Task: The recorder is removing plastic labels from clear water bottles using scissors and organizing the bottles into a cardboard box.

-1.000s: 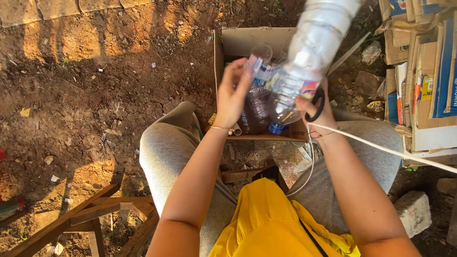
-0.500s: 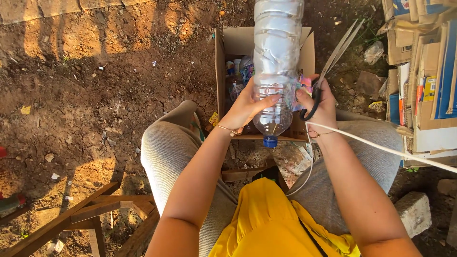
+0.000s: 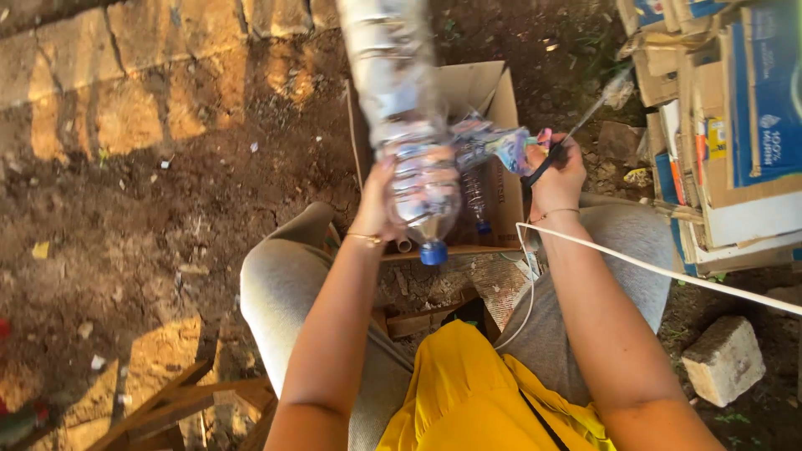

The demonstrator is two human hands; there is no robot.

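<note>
Bottle (image 3: 409, 142) top cut off; left hand (image 3: 378, 205) mostly hidden, seemingly gripping.

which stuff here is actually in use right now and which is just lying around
In use:
- clear plastic bottle, blue cap down, held by the left hand
- its colourful label, pulled sideways
- scissors in the right hand
- open cardboard box with more bottles inside

Lying about:
- stacked flattened cardboard
- stone block
- wooden frame
- white cord

One head-worn camera looks steeply down, close over the lap, at the dirt ground (image 3: 150, 209) below.
</note>
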